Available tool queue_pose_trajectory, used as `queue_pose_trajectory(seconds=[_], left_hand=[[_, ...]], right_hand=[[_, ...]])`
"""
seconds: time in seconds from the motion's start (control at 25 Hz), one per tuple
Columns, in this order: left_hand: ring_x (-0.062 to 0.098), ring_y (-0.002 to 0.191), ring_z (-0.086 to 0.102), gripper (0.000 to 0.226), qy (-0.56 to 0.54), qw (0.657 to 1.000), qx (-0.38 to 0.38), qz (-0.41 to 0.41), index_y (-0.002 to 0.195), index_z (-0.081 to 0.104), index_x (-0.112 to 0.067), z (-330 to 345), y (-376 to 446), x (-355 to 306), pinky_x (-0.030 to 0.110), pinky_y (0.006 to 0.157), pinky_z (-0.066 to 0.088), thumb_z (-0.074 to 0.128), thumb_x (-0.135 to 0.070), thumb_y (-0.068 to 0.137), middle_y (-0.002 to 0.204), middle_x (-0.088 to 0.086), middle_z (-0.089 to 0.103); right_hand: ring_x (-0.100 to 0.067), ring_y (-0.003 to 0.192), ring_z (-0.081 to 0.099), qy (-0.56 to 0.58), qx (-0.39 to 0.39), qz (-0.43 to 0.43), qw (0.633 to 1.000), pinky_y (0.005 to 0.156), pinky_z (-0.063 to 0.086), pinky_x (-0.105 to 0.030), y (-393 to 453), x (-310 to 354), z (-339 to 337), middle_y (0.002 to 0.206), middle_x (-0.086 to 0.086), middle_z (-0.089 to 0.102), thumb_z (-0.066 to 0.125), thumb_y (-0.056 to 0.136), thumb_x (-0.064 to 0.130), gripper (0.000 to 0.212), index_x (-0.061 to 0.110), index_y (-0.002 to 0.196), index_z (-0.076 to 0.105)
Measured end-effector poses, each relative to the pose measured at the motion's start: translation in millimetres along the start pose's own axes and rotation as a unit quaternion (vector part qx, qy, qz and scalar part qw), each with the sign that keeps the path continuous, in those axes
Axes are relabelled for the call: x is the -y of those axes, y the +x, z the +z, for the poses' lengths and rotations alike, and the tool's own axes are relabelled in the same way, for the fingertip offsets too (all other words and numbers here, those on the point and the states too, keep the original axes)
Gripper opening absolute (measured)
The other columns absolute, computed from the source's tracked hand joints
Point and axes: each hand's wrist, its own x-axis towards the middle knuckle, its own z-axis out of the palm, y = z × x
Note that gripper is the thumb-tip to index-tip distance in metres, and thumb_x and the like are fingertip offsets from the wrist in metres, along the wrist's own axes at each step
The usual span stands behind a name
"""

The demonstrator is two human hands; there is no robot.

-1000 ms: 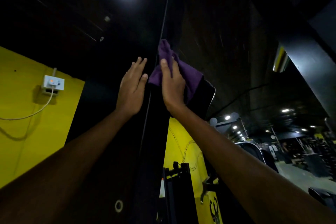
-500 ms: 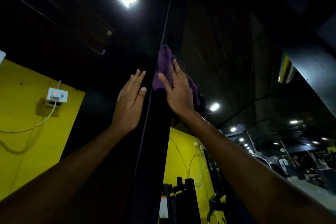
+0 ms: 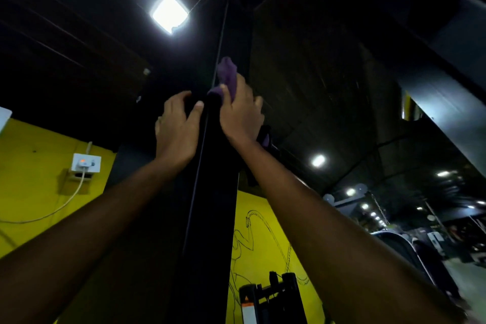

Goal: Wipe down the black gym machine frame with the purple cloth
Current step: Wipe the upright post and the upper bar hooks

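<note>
A tall black upright post of the gym machine frame (image 3: 210, 192) runs up the middle of the head view toward the dark ceiling. My right hand (image 3: 240, 110) presses the purple cloth (image 3: 227, 73) against the post's right side, high up; the cloth bunches above my fingers and a bit hangs below my wrist. My left hand (image 3: 178, 126) holds the post's left side at about the same height, fingers curled round its edge and thumb on the front face.
A yellow wall with a white socket box (image 3: 86, 163) and its cable lies to the left. A ceiling lamp (image 3: 169, 13) shines above. A black weight stack (image 3: 273, 300) stands low, right of the post. More machines fill the dim hall at right.
My left hand went from flat and apart from the post to curled round its left edge. My right hand shifted the cloth further round the post's right side.
</note>
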Motion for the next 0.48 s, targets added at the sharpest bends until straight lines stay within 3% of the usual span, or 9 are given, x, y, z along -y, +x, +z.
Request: queue_pose_trajectory(seconds=[0.16, 0.24, 0.36, 0.48], left_hand=[[0.017, 0.142, 0.024, 0.047, 0.009, 1.000, 0.023, -0.008, 0.148, 0.030, -0.024, 18, 2, -4, 0.046, 0.117, 0.011, 0.032, -0.035, 0.103, 0.155, 0.001, 0.027], [0.016, 0.143, 0.022, 0.047, 0.019, 1.000, 0.015, 0.003, 0.148, 0.029, -0.023, 16, 1, -3, 0.045, 0.117, 0.009, 0.031, -0.035, 0.103, 0.156, 0.000, 0.026], [0.017, 0.143, 0.022, 0.048, 0.017, 1.000, 0.004, 0.023, 0.149, 0.029, -0.021, 16, 0, -1, 0.045, 0.117, 0.012, 0.034, -0.033, 0.103, 0.156, 0.002, 0.027], [0.016, 0.143, 0.024, 0.047, -0.014, 1.000, 0.005, 0.026, 0.148, 0.031, -0.022, 19, 3, 2, 0.046, 0.117, 0.015, 0.037, -0.034, 0.102, 0.155, 0.002, 0.027]], right_hand=[[-0.032, 0.132, 0.030, 0.019, 0.042, 0.109, 0.993, 0.103, 0.027, -0.047, 46, -2, 0, 0.147, -0.006, 0.033, 0.029, 0.100, 0.047, 0.049, 0.029, 0.145, 0.030], [-0.030, 0.132, 0.028, 0.006, 0.039, 0.077, 0.996, 0.104, 0.026, -0.047, 51, 7, 3, 0.148, -0.003, 0.031, 0.029, 0.100, 0.048, 0.049, 0.030, 0.146, 0.030], [-0.027, 0.130, 0.031, -0.018, 0.020, -0.055, 0.998, 0.104, 0.028, -0.045, 61, 10, 1, 0.148, 0.003, 0.033, 0.033, 0.099, 0.047, 0.048, 0.032, 0.145, 0.032], [-0.028, 0.129, 0.034, 0.016, 0.024, -0.004, 1.000, 0.106, 0.025, -0.049, 91, -4, 8, 0.146, 0.004, 0.038, 0.031, 0.099, 0.049, 0.046, 0.037, 0.144, 0.034]])
